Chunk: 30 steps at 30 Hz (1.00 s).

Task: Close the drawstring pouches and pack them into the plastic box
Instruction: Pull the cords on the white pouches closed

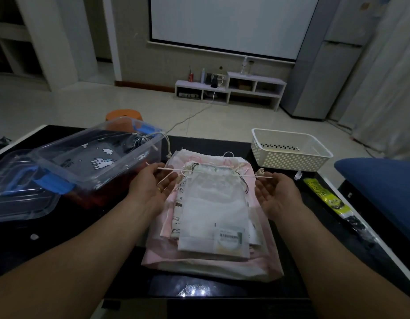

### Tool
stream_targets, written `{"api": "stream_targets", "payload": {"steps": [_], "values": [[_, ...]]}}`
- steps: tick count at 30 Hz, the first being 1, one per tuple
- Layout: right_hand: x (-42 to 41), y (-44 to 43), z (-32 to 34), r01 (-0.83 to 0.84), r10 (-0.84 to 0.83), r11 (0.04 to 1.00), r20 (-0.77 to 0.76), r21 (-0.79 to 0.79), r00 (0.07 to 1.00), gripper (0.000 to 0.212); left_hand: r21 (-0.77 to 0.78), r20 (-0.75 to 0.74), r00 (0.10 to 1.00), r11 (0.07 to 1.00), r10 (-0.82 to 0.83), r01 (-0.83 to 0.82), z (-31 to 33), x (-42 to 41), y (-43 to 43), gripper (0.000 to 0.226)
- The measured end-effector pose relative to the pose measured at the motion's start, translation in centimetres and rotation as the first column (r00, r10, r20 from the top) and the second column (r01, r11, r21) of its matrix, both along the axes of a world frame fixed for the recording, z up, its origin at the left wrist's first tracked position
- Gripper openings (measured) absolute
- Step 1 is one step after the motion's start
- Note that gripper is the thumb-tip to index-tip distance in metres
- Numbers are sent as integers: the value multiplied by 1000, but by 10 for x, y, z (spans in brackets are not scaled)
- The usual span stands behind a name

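Two hands are on one drawstring (169, 169), pulled taut sideways across the mouth of the top pouch (214, 203).

Left hand (151, 185): palm turned up and inward, just left of the pouch mouth. The string crosses its fingers (169, 180) and the loose end sticks out to the far left. It looks like a thumb-and-forefinger pinch, with the other fingers nearly straight.

Right hand (277, 194): palm up, just right of the pouch mouth. Its fingers (262, 184) are relaxed and the string end pokes out past the thumb. The pinch point is too small to see clearly, but it reads as held.

The top pouch is white and translucent, lying flat, mouth gathered at the far end. It is the top layer of the pouch stack (199, 261), with patterned pouches under it and a big pink one at the bottom. The stack is centred on the black tabletop (61, 238), between the forearms.

The plastic box (139, 155) is left of the stack, clear with blue latches, tilted and open. A dark unicorn-print pouch (95, 158) is inside, and its cords hang over the right rim. The lid (15, 199) lies at near left, partly under the box.

The white basket (289, 157) is far right, well apart from the stack. The yellow-green packet (326, 199) lies right of the right hand. The orange stool (123, 114) stands on the floor behind the box.
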State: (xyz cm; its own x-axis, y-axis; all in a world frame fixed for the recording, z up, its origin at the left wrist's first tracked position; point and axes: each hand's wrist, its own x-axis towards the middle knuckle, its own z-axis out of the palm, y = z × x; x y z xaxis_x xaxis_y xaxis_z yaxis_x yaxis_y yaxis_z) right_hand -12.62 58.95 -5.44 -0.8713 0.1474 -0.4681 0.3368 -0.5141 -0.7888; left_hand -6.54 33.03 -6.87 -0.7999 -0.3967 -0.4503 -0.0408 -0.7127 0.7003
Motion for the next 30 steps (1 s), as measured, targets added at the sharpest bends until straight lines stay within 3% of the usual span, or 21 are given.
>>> {"api": "stream_targets", "payload": {"steps": [10, 14, 17, 19, 22, 24, 27, 28, 30], "values": [[-21, 33, -16, 202, -209, 977, 125, 68, 970, 24, -31, 53, 996, 997, 74, -73, -18, -7, -9, 18], [-21, 30, -16, 194, -202, 978, 111, 75, 973, 24, -89, 51, 988, 986, 145, -141, -13, -6, -5, 18], [-11, 16, -5, 44, -46, 988, 9, 149, 999, 19, -279, -10, 995, 955, 102, -101, -1, -5, -2, 17], [-6, 5, 7, -9, 53, 948, -132, 317, 990, 13, -493, -41, 998, 870, -43, 17, 12, -1, 8, 19], [8, -16, 34, -13, 327, 767, -372, 642, 869, 12, -803, -53, 956, 581, -289, 131, 32, 9, 34, 21], [23, -33, 52, -7, 514, 638, -419, 770, 749, 17, -885, -44, 898, 434, -437, 167, 42, 12, 49, 21], [36, -49, 63, -21, 727, 473, -377, 881, 574, 23, -882, -59, 798, 405, -600, 239, 47, 12, 63, 23], [38, -50, 63, -59, 758, 463, -361, 884, 543, 24, -870, -77, 781, 425, -620, 251, 48, 12, 65, 23], [39, -51, 62, -188, 749, 538, -364, 821, 554, 28, -844, -103, 768, 464, -632, 269, 50, 10, 65, 24]]}}
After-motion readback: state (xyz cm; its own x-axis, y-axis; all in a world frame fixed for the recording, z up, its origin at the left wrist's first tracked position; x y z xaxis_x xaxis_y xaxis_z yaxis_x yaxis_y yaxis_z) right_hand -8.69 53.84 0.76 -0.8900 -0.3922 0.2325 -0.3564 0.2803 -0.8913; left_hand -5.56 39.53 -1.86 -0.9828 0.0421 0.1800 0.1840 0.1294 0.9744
